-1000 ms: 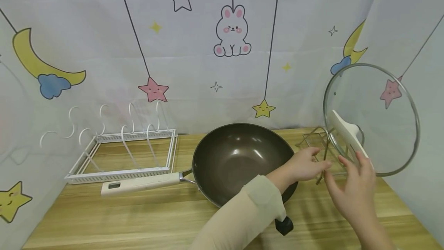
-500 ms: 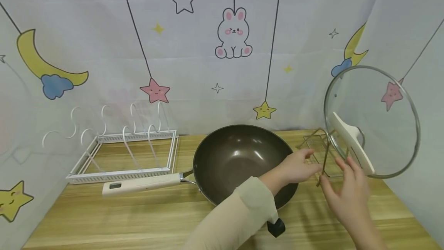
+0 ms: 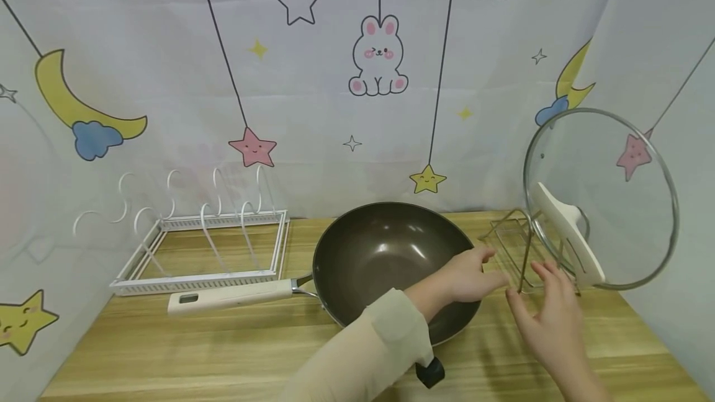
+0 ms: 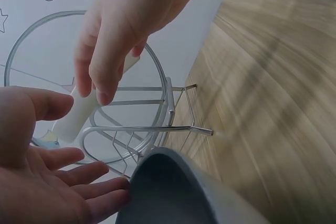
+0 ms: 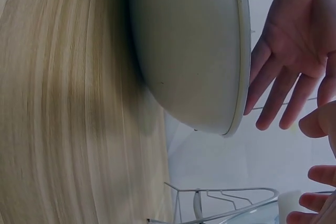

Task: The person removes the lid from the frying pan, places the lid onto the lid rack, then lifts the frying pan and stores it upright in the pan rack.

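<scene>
A deep wok (image 3: 391,253) with a dark inside and a cream handle (image 3: 234,297) sits on the wooden table. Over its right rim hangs my left hand (image 3: 468,273), fingers loosely extended and holding nothing; its palm and spread fingers (image 4: 68,182) show in the left wrist view. My right hand (image 3: 553,315) is in front of the wire rack (image 3: 514,247), fingers relaxed, thumb apart, nothing in its grasp. In that rack a glass lid (image 3: 625,216) leans upright, its cream lid handle (image 3: 566,234) facing left. The right wrist view shows the wok's pale outside (image 5: 194,51).
A white rack (image 3: 195,278) with curved wire dividers stands at the back left. Behind everything hangs a printed cloth (image 3: 313,92). A black object (image 3: 430,372) shows under the left cuff. Wooden tabletop (image 3: 223,352) lies in front of the wok.
Both hands have drawn back to the left and slightly toward me, away from the lid and rack. Lid, rack and wok keep their places; the head view has shifted slightly.
</scene>
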Motion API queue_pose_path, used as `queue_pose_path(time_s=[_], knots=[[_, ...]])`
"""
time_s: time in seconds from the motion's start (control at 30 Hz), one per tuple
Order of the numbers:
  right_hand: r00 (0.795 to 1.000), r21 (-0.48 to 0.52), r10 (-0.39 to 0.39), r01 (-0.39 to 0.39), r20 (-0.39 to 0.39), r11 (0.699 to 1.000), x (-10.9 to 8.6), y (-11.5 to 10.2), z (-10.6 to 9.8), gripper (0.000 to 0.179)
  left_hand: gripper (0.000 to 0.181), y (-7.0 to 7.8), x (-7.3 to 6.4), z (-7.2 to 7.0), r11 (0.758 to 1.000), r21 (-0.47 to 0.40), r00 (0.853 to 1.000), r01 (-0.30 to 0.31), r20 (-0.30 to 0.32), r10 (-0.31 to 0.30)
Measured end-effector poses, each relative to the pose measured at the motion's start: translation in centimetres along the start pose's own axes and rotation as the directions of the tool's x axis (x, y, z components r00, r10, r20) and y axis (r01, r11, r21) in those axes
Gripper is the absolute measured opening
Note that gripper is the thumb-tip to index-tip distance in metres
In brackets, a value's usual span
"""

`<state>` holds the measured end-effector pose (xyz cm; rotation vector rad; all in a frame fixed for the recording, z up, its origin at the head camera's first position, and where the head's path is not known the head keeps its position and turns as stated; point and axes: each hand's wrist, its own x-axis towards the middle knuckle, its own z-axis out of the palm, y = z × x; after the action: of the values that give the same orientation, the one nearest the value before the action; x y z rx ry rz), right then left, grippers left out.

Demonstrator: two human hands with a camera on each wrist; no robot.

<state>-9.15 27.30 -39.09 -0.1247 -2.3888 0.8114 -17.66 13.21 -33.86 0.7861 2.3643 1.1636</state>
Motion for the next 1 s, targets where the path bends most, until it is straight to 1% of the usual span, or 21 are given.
queue_pose_path(time_s=[0.23,0.47,0.63,0.87,1.0], knots=[[1.0,0.024,-0.004,0.003,0.025,1.0,-0.3,-0.1,0.4,0.059,0.055,-0.6,-0.2,-0.1,0.999,0.047,1.0,0.003,-0.011,-0.002],[0.998,0.082,0.006,-0.011,0.063,0.997,-0.4,-0.8,0.7,0.058,0.056,-1.1,-0.8,-0.4,0.999,0.04,1.0,0.023,-0.011,-0.023],[0.995,0.094,0.014,-0.023,0.094,0.995,-0.6,-1.1,1.0,0.058,0.056,-1.5,-1.3,-0.6,0.998,0.052,0.999,0.033,-0.008,-0.033],[0.993,0.078,0.009,-0.018,0.116,0.997,-0.8,-1.3,1.5,0.059,0.058,-2.0,-1.9,-0.9,0.997,0.028,0.997,0.069,-0.033,-0.068],[0.991,0.084,0.005,-0.017,0.134,0.996,-0.9,-1.7,1.8,0.058,0.056,-2.4,-2.1,-1.0,0.998,0.04,0.998,0.054,-0.032,-0.053]])
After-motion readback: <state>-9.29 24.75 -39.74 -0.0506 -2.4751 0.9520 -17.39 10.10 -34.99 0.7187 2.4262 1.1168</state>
